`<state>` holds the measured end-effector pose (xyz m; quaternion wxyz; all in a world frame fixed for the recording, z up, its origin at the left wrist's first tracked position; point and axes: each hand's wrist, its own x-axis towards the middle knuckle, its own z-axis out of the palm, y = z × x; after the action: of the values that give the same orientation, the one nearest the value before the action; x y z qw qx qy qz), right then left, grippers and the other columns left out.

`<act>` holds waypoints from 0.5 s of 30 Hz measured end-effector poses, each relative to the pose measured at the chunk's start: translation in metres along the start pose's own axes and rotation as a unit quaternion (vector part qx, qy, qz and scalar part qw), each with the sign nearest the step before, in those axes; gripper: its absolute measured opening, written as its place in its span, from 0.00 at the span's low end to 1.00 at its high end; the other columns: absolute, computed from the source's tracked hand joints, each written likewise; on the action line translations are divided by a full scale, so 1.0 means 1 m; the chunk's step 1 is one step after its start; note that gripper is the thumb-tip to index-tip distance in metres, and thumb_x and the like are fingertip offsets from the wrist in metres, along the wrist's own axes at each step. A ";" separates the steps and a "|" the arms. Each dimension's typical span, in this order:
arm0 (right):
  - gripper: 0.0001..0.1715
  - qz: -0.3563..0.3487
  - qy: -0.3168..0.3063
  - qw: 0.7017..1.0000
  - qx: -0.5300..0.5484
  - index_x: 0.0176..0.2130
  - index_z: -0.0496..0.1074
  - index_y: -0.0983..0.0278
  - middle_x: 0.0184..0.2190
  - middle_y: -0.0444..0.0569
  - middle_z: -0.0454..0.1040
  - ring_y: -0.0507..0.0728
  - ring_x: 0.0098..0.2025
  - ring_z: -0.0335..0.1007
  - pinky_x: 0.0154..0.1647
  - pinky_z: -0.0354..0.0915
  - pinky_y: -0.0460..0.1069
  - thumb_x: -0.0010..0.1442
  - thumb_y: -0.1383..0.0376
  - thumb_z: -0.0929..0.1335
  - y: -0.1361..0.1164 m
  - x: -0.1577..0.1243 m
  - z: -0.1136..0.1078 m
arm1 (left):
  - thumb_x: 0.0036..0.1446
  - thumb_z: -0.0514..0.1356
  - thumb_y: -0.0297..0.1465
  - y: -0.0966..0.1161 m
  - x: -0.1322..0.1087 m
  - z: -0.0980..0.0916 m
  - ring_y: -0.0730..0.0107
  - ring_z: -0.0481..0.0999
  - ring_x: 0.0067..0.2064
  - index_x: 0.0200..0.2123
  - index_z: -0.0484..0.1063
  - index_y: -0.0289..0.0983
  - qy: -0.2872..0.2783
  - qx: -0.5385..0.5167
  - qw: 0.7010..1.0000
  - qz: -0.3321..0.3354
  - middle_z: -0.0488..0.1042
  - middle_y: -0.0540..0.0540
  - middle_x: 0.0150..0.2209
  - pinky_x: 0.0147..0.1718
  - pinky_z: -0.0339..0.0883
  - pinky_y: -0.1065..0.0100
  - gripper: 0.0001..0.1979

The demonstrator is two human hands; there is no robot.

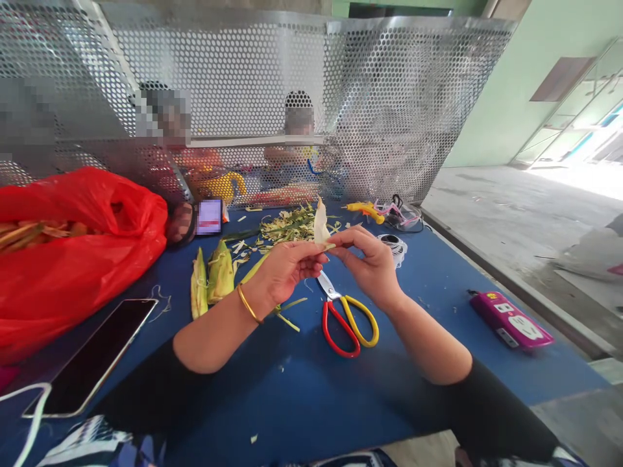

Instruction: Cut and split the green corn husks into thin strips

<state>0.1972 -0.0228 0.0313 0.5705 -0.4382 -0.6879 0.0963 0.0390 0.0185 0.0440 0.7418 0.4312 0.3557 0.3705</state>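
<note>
Both my hands are raised over the blue table (302, 389) and pinch one pale corn-husk strip (320, 224) that stands upright between them. My left hand (287, 267), with a gold bangle on the wrist, grips the strip's lower end. My right hand (368, 259) pinches it from the right side. Directly below the hands lie scissors (346, 314) with one red and one yellow handle, blades shut. Green corn husks (211, 279) lie to the left of my left hand, and a heap of husk trimmings (287, 227) lies behind the hands.
A red plastic bag (73, 246) fills the left side, a dark phone (95, 353) with a white cable in front of it. A pink power strip (511, 319) lies right, a yellow glue gun (365, 209) and wire spool (393, 244) behind. People sit beyond the perforated metal screen (389, 97).
</note>
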 end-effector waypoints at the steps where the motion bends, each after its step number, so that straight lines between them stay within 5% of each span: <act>1: 0.05 -0.012 -0.002 1.000 -0.011 0.33 0.78 0.58 0.30 0.45 0.76 0.54 0.35 0.71 0.38 0.67 0.50 0.59 0.65 0.70 0.000 0.000 -0.001 | 0.47 0.66 0.27 0.001 0.000 0.000 0.77 0.70 0.24 0.23 0.77 0.34 0.001 -0.008 1.000 -0.011 0.76 0.47 0.23 0.28 0.67 0.71 0.03; 15: 0.07 -0.088 -0.007 0.994 -0.065 0.33 0.78 0.58 0.30 0.45 0.79 0.55 0.34 0.75 0.40 0.67 0.50 0.62 0.67 0.69 0.006 0.000 -0.001 | 0.49 0.64 0.24 0.005 -0.003 0.001 0.77 0.72 0.22 0.22 0.78 0.31 0.013 -0.032 0.998 -0.049 0.76 0.45 0.21 0.23 0.66 0.76 0.06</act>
<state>0.2015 -0.0196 0.0278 0.5422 -0.4115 -0.7326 0.0046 0.0377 0.0171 0.0492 0.7681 0.3844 0.3734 0.3505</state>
